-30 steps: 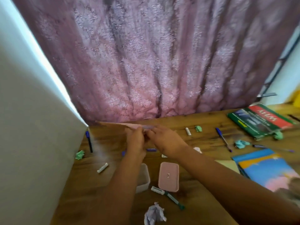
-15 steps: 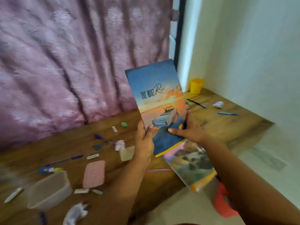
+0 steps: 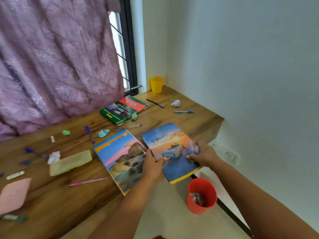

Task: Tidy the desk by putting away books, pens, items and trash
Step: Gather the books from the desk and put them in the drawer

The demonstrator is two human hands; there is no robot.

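Both hands hold a blue book with a car on its cover (image 3: 170, 149), low over the right end of the wooden desk (image 3: 51, 204). My left hand (image 3: 152, 165) grips its left edge and my right hand (image 3: 201, 155) grips its right edge. A second book with a rocky coast cover (image 3: 120, 157) lies flat on the desk just left of it, partly under my left hand. A green and red book (image 3: 124, 109) lies further back near the window. Several pens, such as a pink one (image 3: 88, 181) and a blue one (image 3: 183, 111), and crumpled paper balls (image 3: 176, 103) are scattered about.
A yellow cup (image 3: 156, 84) stands in the back right corner of the desk. A red bin (image 3: 201, 195) with scraps inside sits on the floor below the desk's right end. A pale pencil pouch (image 3: 70, 163) and a pink lid (image 3: 13, 194) lie at left. A purple curtain hangs behind.
The view swung right from the desk's left end. The car-cover book, held upright half a second ago, now lies lowered flat near the desk beside the coast-cover book.
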